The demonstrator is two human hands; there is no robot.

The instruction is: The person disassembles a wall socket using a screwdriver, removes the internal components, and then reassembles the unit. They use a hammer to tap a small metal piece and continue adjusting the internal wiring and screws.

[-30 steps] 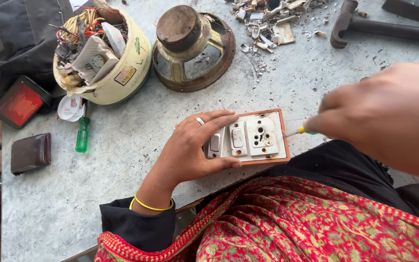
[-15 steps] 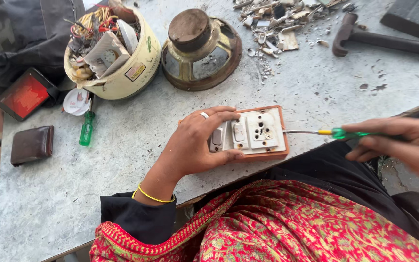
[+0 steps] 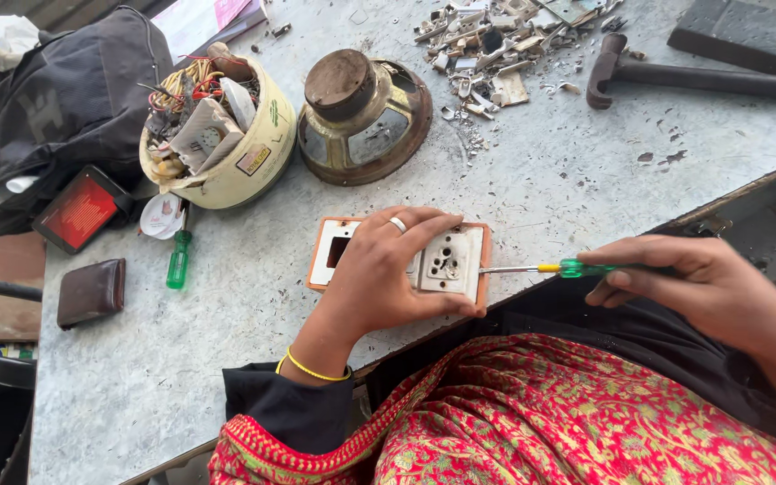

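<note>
A switch-and-socket plate (image 3: 446,262), white w/ an orange frame, was held flat on the grey worktop (image 3: 253,359) near its front edge. It was pressed down by the left hand (image 3: 386,274), fingers spread and curled over the plate, thumb at the near edge; a ring was worn on one finger. A green-handled screwdriver (image 3: 550,268) was gripped in the right hand (image 3: 693,283), fingers closed round the handle, shaft lying approx. level w/ the tip at the plate's right edge; whether the tip sat in a screw could not be told.

Behind the plate, a speaker (image 3: 363,117) was seen face down, and left of it a cream tub (image 3: 226,144) stuffed w/ wires and parts. A second green screwdriver (image 3: 178,260), a brown wallet (image 3: 92,292) and a hammer (image 3: 702,76) were lying well apart from the hands.
</note>
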